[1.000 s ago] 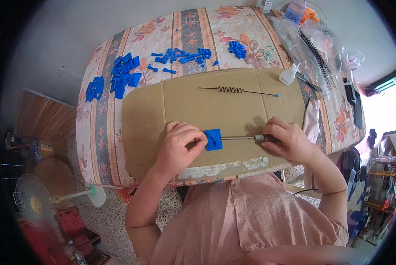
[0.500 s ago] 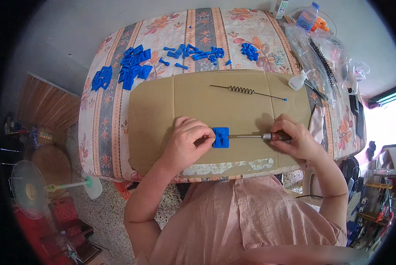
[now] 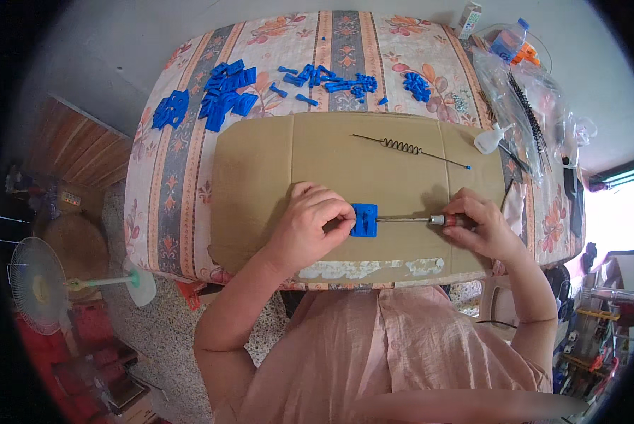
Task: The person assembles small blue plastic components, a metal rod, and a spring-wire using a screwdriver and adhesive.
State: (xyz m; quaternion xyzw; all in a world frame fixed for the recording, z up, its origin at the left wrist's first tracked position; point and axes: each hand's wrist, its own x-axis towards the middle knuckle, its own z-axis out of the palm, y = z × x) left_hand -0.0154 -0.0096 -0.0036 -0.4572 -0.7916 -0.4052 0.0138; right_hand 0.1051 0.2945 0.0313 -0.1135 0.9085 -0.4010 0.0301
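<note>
My left hand [image 3: 322,220] pinches the left edge of a small blue plastic block [image 3: 364,220] with dark slots, low over the cardboard sheet [image 3: 317,155]. My right hand [image 3: 481,225] is closed round the reddish handle of a screwdriver [image 3: 405,219]. Its long metal shaft points left, and the tip meets the block's right side; whether it sits inside a hole I cannot make out. Farther back on the cardboard lies a dark coiled spring [image 3: 401,145] with straight ends, one tipped in blue.
Several blue plastic parts [image 3: 225,90] lie in piles along the far side of the flowered tablecloth [image 3: 182,162]. A white squeeze bottle [image 3: 488,140] stands at the cardboard's far right corner, beside clear plastic bags [image 3: 543,106] and long dark springs [image 3: 525,106]. A fan [image 3: 40,286] is at left.
The whole view has shifted, so the table and both hands appear a little farther right. The grip on the block and the screwdriver stays the same; the block's face looks slightly turned.
</note>
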